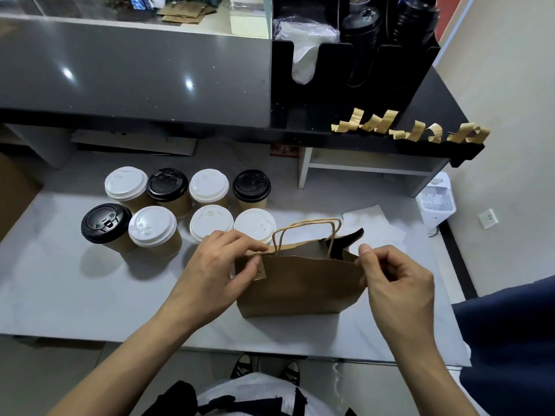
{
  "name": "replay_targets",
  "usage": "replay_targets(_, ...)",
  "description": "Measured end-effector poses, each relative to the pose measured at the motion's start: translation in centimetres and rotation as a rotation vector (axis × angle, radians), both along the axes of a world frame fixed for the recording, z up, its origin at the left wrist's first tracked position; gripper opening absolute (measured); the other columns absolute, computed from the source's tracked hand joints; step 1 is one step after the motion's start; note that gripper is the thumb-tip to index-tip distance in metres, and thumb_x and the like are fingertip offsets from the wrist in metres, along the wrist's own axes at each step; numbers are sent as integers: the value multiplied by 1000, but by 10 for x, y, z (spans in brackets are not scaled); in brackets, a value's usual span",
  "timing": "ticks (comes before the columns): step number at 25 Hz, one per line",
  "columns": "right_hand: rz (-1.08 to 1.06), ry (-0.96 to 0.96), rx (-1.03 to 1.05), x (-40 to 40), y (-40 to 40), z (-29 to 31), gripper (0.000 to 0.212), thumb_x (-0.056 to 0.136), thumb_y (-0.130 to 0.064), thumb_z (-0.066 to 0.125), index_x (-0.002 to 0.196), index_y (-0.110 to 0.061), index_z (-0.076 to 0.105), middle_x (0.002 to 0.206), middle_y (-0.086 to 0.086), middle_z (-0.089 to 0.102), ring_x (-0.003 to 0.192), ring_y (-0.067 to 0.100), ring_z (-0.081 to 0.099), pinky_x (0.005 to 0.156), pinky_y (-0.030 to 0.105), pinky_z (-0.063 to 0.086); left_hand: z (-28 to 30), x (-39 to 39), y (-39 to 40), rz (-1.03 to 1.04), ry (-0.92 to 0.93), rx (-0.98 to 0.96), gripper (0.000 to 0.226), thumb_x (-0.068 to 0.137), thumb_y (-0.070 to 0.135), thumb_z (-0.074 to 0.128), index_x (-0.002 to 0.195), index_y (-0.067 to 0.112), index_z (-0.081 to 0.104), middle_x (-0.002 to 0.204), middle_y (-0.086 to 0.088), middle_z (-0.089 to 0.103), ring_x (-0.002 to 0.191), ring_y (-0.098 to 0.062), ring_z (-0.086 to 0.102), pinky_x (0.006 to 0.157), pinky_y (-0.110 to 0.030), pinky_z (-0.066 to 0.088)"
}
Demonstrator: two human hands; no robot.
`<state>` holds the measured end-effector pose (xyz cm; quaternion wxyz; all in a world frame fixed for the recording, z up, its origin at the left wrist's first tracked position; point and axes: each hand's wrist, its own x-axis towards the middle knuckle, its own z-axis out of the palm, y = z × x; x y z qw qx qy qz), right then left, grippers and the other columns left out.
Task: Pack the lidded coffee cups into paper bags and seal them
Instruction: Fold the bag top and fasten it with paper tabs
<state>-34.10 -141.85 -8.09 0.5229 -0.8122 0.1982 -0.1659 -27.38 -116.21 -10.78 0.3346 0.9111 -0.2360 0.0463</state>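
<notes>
The paper bag point(300, 283) stands near the front edge of the desk point(90, 295), and it looks like it is being opened to take cups. The left hand point(216, 271) pinches its left top corner; the right hand point(396, 280) pinches the right one. Next, a lidded cup point(254, 225) from just behind must go in upright.

White table point(90, 295) — eight lidded cups point(154, 226), paper bag point(300, 283).
</notes>
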Motion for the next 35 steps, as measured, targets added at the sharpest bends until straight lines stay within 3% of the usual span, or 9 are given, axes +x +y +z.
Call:
replay_targets(4,16,-48,-70,4,-10,-4,11,93,-40,65,84,-34,65,85,-7,64,79,16,61,66,28,50,7,0,-4,-36,34,-20,31,90,47,58,117,34,65,111,24,63,107,-1,53,93,-32,46)
replay_targets(9,136,39,-87,7,-16,-13,23,84,-61,56,88,-41,68,105,-16,56,98,4,59,76,23,46,10,6,-13,-104,82,24,42,86,57,59,122,35,65,118,25,63,115,-1,52,100,-33,44)
replay_targets(14,237,47,-139,10,-30,-19,7,88,-47,68,91,-42,72,112,-18,54,114,5,55,88,21,45,12,9,-20,-115,98,15,43,85,57,59,124,38,65,114,25,61,114,3,49,100,-25,42)
replay_targets(17,355,71,-210,10,-39,-19,12,83,-46,73,96,-44,72,131,-26,48,132,2,44,98,24,38,15,10,-25,-123,111,-6,40,86,53,63,122,38,66,113,25,62,114,0,51,100,-29,44)
replay_targets(20,476,110,-266,13,-50,-19,23,85,-32,76,102,-44,68,150,-32,38,141,2,34,106,34,33,17,11,-32,-111,123,-39,38,86,37,75,123,37,66,113,24,64,115,-3,54,100,-28,45)
replay_targets(26,499,10,-256,22,-63,-21,30,86,-18,77,104,-39,66,131,-28,58,132,5,49,109,38,41,20,12,-44,-76,126,-62,51,85,23,80,129,39,61,107,26,67,111,-5,56,96,-28,46)
replay_targets(31,499,19,-209,26,-68,-24,34,87,-20,79,110,-37,60,116,-22,64,119,6,56,101,28,45,22,8,-50,-38,131,-106,55,85,17,79,130,41,58,103,22,70,108,-11,62,93,-36,51)
replay_targets(35,518,-43,-202,31,-70,-24,36,85,-11,80,106,-36,65,104,-17,69,106,13,64,90,27,47,23,7,-60,-59,147,-116,49,82,32,78,126,38,60,103,24,71,104,-14,65,93,-42,50)
